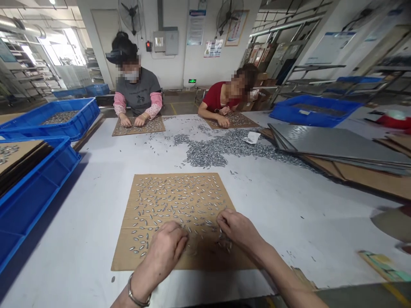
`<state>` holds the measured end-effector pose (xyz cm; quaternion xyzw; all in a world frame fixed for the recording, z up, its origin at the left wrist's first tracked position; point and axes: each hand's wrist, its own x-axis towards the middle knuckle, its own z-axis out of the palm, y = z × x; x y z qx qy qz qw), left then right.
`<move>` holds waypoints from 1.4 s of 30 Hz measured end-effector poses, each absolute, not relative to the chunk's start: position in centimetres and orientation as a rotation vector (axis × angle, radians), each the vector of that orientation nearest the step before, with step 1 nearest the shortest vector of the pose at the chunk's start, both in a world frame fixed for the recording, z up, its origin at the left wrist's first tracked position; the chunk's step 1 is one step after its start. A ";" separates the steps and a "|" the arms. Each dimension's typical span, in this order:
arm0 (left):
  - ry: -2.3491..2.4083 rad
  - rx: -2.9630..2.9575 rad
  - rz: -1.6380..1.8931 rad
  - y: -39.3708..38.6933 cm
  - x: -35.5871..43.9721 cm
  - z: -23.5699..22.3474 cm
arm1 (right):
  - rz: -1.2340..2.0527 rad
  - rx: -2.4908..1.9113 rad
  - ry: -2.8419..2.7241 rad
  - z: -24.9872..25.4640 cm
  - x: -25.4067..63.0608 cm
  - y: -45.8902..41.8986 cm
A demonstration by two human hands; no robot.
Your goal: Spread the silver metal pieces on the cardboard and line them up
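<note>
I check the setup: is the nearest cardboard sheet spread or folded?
Spread: the cardboard sheet lies open on the white table, with small metal pieces scattered over it.

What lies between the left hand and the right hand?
Head view: a few small spindle-shaped metal pieces on the cardboard sheet, between left hand and right hand.

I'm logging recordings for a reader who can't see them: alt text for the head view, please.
A person's bare left hand and right hand are over a cardboard sheet covered with small silvery pieces on a white table. Beyond it are a heap of similar pieces and two people at sheets; blue trays flank the scene.
</note>
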<state>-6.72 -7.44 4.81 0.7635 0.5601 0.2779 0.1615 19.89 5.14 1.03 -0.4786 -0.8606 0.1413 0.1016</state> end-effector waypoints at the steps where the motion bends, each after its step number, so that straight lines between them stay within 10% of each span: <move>1: 1.608 2.183 0.757 -7.0 -6.3 5.0 | 0.394 -1.400 -2.534 1.0 19.8 5.2; 42: 1.843 2.013 0.542 -3.0 -6.2 7.1 | 0.479 -1.356 -2.571 3.5 15.3 8.8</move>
